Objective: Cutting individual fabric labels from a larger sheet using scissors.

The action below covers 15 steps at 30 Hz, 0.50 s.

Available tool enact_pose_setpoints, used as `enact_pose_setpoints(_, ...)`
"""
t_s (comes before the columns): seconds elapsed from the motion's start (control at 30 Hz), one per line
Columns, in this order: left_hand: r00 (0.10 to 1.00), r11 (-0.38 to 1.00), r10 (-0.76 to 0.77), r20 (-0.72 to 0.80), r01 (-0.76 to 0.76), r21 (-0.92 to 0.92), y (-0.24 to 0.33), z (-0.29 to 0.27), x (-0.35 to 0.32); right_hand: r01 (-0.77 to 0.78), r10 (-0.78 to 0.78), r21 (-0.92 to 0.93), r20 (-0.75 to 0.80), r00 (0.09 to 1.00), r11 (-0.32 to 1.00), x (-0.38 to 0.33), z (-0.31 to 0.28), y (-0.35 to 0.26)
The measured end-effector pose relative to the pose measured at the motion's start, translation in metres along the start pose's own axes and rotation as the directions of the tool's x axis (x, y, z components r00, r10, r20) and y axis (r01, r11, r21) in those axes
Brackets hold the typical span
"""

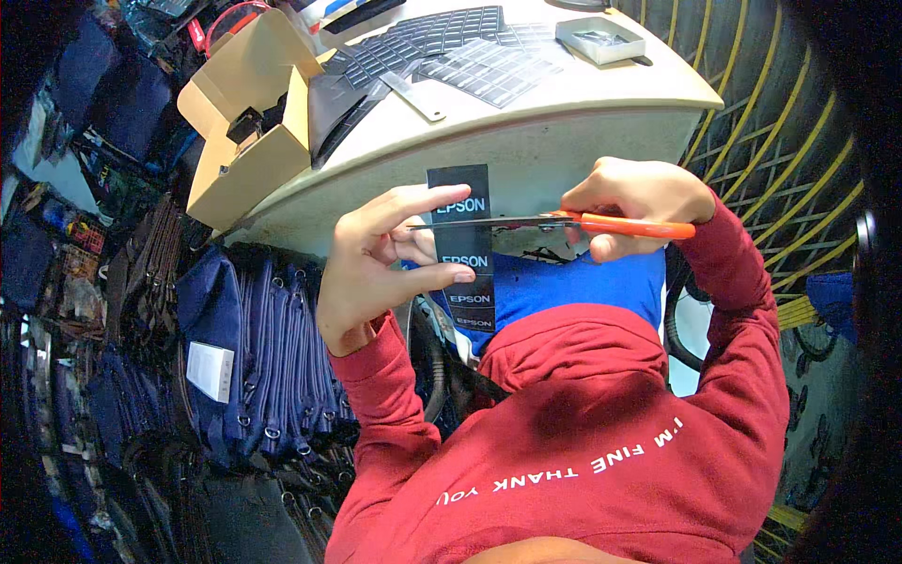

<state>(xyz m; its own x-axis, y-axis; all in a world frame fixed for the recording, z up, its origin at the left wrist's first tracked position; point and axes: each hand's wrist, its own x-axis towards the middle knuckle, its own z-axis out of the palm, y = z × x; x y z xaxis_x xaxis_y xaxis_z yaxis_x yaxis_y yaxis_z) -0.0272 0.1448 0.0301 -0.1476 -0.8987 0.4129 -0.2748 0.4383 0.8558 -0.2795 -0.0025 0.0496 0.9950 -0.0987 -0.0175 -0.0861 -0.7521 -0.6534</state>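
My left hand (pixel 376 244) pinches a black strip of printed labels (pixel 476 242) by its left side, with fingers above and thumb lower down. The strip hangs upright over my lap, in front of the table edge. My right hand (pixel 644 202) grips orange-handled scissors (pixel 639 227) whose long blades point left. The blades lie level across the strip, between two of its printed labels, with the tip close to my left fingers. Whether the blades are parted there is too fine to make out.
On the pale table (pixel 583 89) lie sheets of dark labels (pixel 460 28), a clear grid sheet (pixel 493 70), a metal ruler (pixel 411 94) and a small white tray (pixel 601 42). An open cardboard box (pixel 282 141) stands at its left. Blue bags (pixel 272 348) hang left, with a white box (pixel 209 371).
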Motion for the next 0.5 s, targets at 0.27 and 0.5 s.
enact_pose_setpoints(0.27, 1.000, 1.000, -0.003, 0.011, 0.002, 0.021, 0.001, 0.000, -0.003, 0.040, -0.039, -0.026, 0.005, 0.999, 0.999, -0.002, -0.001, -0.009)
enact_pose_setpoints(0.5, 1.000, 0.999, -0.031, 0.007, 0.030, 0.020, 0.003, 0.000, -0.003, -0.011, 0.011, -0.063, 0.004, 1.000, 0.998, -0.002, -0.001, -0.010)
